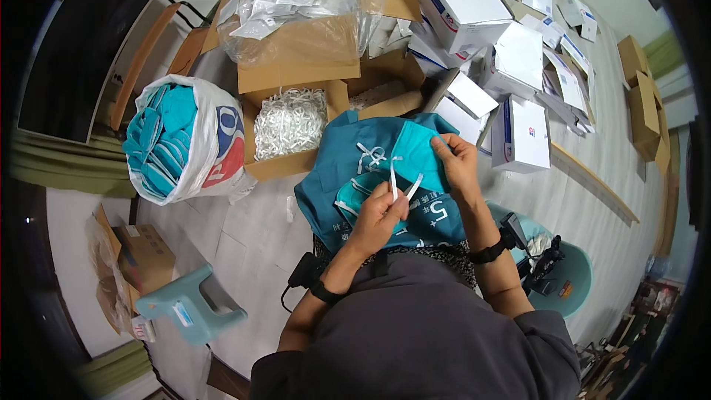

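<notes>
Over my lap lies a dark teal apron-like cloth [326, 170] with white print. On top of it is a brighter teal fabric piece [416, 150] with white cords; its exact kind does not show. My right hand [459, 163] grips this piece at its right edge, thumb on top. My left hand [379, 215] is closed in a pinch around a white cord [393, 178] at the piece's lower left. Under the left fingers sits a second bright teal piece [354, 191] with white edging, partly hidden by the hand. White looped cord [370, 155] rests above it.
Ahead stands a carton of tangled white cords [290, 122]; behind it, a carton [296, 44] of clear-bagged items. A white sack [211, 130] of teal pieces is at left, above a blue stool [194, 307]. White boxes [527, 133] pile up right; a blue bin [581, 281] stands nearby.
</notes>
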{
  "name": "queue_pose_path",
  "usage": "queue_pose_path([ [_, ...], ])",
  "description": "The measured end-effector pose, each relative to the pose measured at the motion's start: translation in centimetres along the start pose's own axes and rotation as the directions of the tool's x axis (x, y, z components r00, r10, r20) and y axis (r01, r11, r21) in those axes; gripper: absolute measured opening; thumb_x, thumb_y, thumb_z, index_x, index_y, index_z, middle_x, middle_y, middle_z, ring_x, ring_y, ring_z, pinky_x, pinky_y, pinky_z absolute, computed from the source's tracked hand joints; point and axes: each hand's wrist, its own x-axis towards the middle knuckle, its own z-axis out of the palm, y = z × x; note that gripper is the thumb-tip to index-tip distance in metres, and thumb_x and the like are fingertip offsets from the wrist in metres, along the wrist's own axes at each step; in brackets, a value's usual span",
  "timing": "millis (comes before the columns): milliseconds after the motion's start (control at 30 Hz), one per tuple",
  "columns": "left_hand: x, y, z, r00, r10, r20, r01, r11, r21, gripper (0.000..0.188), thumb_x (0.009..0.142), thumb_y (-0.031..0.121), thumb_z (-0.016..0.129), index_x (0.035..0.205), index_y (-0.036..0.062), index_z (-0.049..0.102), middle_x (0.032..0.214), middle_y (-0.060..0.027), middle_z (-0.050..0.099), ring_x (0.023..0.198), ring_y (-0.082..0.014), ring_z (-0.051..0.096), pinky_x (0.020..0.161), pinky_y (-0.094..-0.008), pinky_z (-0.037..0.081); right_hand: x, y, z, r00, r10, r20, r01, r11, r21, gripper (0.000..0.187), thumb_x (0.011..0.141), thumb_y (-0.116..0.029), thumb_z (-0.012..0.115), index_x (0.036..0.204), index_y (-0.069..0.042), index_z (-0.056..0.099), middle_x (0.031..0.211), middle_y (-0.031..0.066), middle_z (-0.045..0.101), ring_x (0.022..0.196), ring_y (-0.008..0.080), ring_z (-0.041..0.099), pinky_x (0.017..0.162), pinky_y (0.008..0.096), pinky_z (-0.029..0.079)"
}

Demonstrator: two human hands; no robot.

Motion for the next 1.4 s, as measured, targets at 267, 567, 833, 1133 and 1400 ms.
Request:
queue_pose_path([
  [267, -1.8, 4.9, -6.1, 0.964, 0.171, -0.204, -0.266, 0.606, -0.75, 0.04, 0.096, 0.03, 0.041, 0.063, 0.0086, 0.046, 0.079, -0.0097, 0.05, 0.086, -0.0252, 0.045, 0.084, -0.0448, 0.037, 1.4, 1.8, -4.5, 0.994, 0.109, -0.006, -0.109, 0.991, 0.079, 0.011, 0.088, -0.01, 0.065, 0.085, 0.0, 0.066, 0.074, 0.0011, 0.064, 0.061, 0.0054, 0.055, 0.057, 0.0201, 0.044],
  [567, 1.1, 3.0, -3.6, 0.898, -0.433, 0.071, 0.414, 0.783, -0.464, 0.035, 0.1, 0.031, 0.04, 0.086, 0.0026, 0.055, 0.075, -0.01, 0.058, 0.067, -0.017, 0.055, 0.056, -0.0254, 0.04, -0.7, -0.7, -0.4, 0.879, -0.436, 0.193, 0.437, 0.574, -0.693, 0.031, 0.085, -0.008, 0.063, 0.116, -0.007, 0.06, 0.106, 0.0085, 0.062, 0.07, 0.0169, 0.057, 0.061, 0.0274, 0.048],
  [833, 0.9, 3.0, -2.9, 0.866, -0.472, 0.166, 0.494, 0.75, -0.441, 0.032, 0.1, 0.031, 0.043, 0.083, 0.0053, 0.05, 0.067, -0.0059, 0.051, 0.059, -0.0127, 0.049, 0.049, -0.0229, 0.035, -2.8, -4.0, 2.5, 0.72, 0.114, 0.684, 0.079, 0.967, -0.244, 0.019, 0.09, -0.02, 0.065, 0.092, -0.001, 0.065, 0.065, 0.0012, 0.057, 0.058, 0.0055, 0.049, 0.052, 0.0231, 0.041],
  [1133, -1.1, 2.6, -0.8, 0.846, -0.512, 0.148, 0.503, 0.676, -0.539, 0.032, 0.1, 0.03, 0.043, 0.079, 0.0064, 0.046, 0.063, -0.0033, 0.045, 0.055, -0.0104, 0.043, 0.047, -0.0221, 0.032, -1.1, -2.4, 0.3, 0.934, -0.243, 0.263, 0.306, 0.922, -0.236, 0.02, 0.077, -0.01, 0.075, 0.068, 0.0, 0.06, 0.059, 0.0009, 0.052, 0.056, 0.0072, 0.042, 0.05, 0.0258, 0.035],
  [1400, -5.6, 2.9, -3.3, 0.825, -0.524, 0.21, 0.546, 0.644, -0.536, 0.031, 0.101, 0.023, 0.04, 0.076, 0.0047, 0.043, 0.064, -0.0044, 0.041, 0.055, -0.0124, 0.04, 0.046, -0.023, 0.031, 3.0, -1.8, -5.6, 0.915, -0.383, -0.129, 0.303, 0.862, -0.407, 0.021, 0.078, -0.014, 0.074, 0.068, -0.002, 0.06, 0.057, -0.0039, 0.048, 0.056, 0.0051, 0.04, 0.049, 0.0231, 0.031],
])
